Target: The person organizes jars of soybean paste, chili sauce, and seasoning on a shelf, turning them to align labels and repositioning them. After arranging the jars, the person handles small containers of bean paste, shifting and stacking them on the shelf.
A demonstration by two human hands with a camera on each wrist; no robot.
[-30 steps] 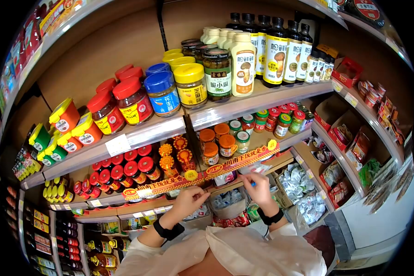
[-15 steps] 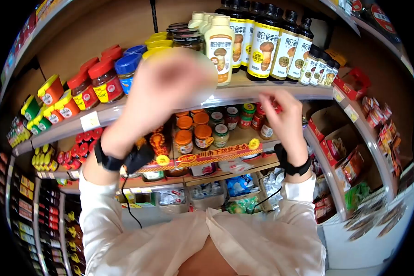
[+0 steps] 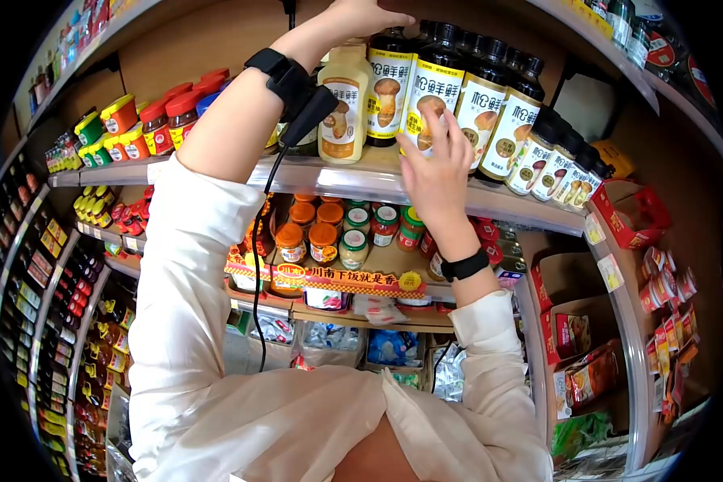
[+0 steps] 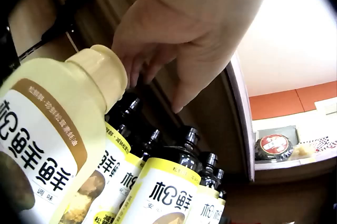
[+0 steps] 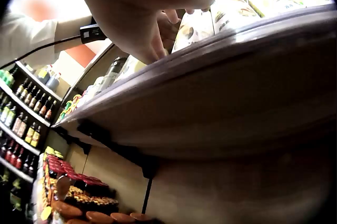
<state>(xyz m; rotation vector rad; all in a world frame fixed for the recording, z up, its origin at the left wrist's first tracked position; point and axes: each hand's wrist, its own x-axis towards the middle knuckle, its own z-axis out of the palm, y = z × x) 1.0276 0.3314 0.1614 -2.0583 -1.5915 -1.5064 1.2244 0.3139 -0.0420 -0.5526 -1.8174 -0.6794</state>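
- Although hemmed in by close neighbours, easy to place: find the yellow-labelled bottle (image 3: 438, 87) upright on the shelf (image 3: 337, 183), just behind the fingertips of the right hand (image 3: 440, 165).
- Note the right hand raised with fingers spread and slightly bent towards the label, gripping nothing visible; cannot tell whether touching.
- Note the left hand (image 4: 179, 21) poised over the dark caps (image 3: 446, 38) with fingers pointing down, apparently empty; cannot tell about contact behind the fingers.
- Expect fair weight for a tall bottle, probably liquid-filled; treat as stiff and perhaps breakable, with glass or plastic impossible to tell.
- Expect a smooth, possibly slippery label; better to wrap fingers and thumb well round than to pinch.
- Take hold round the labelled middle, straight ahead of the right hand; perhaps steady at the neck, below the left hand, never trusting the cap alone.
- Mind the cream bottle (image 3: 344, 112) left of the right hand, likely softer and squeezable, and the pale-labelled bottle (image 3: 506, 132) to the right, perhaps easily tipped.
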